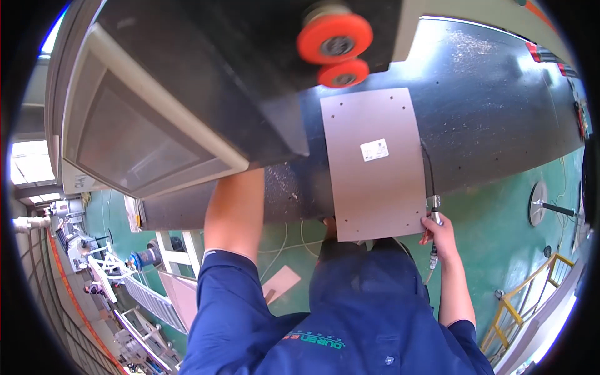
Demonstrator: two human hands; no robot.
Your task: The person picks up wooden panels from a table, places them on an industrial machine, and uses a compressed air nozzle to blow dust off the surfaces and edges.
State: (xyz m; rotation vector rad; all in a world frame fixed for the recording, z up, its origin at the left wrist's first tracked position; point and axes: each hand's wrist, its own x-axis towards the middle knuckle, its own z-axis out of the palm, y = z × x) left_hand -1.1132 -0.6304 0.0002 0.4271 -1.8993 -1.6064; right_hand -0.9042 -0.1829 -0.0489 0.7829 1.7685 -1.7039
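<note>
A greyish-pink rectangular panel (375, 194) with small holes near its corners and a white label (374, 150) lies on the dark machine table (487, 125), its near end jutting past the table's edge toward my body. My right hand (442, 236) is at the panel's near right corner, closed around a slim silver-and-black tool with a red part (434, 219) and a hose fitting at its lower end. From the tool's top a black cable or hose (430, 172) runs along the panel's right side. My left forearm (234, 212) reaches under the grey-framed control screen (144, 131), which hides my left hand.
Two orange-red rollers (334, 44) hang from the dark machine head above the panel. On the green floor are a round-based stand (539, 203), a yellow step frame (528, 294) and loose cables. Boards and a white frame (178, 250) stand at left.
</note>
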